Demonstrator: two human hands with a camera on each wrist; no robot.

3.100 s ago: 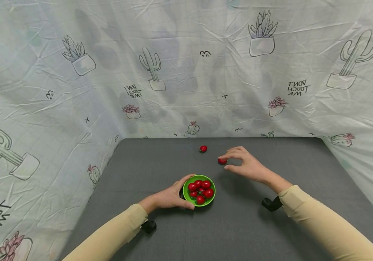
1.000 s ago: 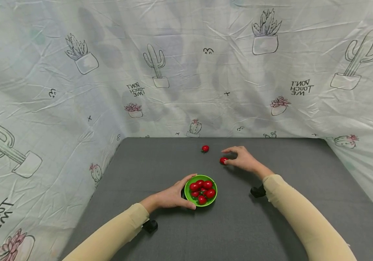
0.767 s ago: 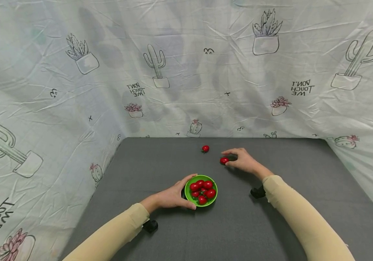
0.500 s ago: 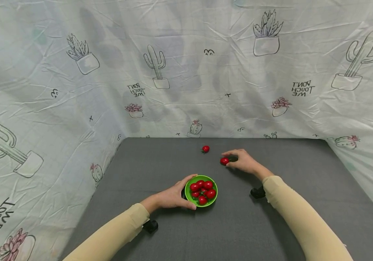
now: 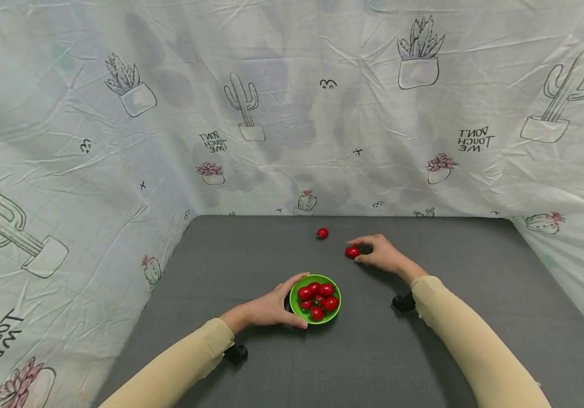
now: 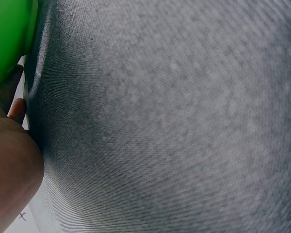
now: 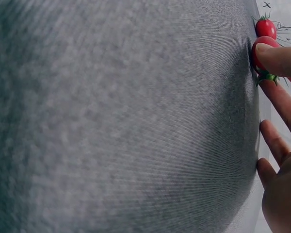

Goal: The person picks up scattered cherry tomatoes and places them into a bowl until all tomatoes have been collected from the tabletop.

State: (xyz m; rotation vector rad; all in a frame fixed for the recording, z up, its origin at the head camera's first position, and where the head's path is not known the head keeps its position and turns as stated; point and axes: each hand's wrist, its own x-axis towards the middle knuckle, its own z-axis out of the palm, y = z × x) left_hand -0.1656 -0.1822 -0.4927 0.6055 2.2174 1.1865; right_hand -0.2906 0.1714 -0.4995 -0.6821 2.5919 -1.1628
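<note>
A green bowl [image 5: 292, 310] with several red cherry tomatoes [image 5: 330, 304] in it stands on the grey table. My left hand [image 5: 270, 306] holds it from the left, thumb on the near side, fingers on the far side. In the left wrist view the bowl [image 6: 7, 39] fills the top left corner. Beyond the bowl to the right, my right hand [image 5: 381, 254] pinches one cherry tomato [image 5: 352, 252] low at the tabletop. The right wrist view shows the thumb pressed on this tomato [image 7: 260, 60], its green stem end toward the palm. Another cherry tomato [image 5: 322, 233] lies farther back.
The grey cloth-covered table [image 5: 251, 249] reaches back to a pale curtain [image 5: 292, 113] printed with cacti, which also hangs at the sides. Black wrist mounts [image 5: 236, 355] sit under both forearms.
Three seconds ago my right hand hovered over the nearer loose tomato; it has since come down, with thumb and fingers on the fruit. My left hand stays at the bowl.
</note>
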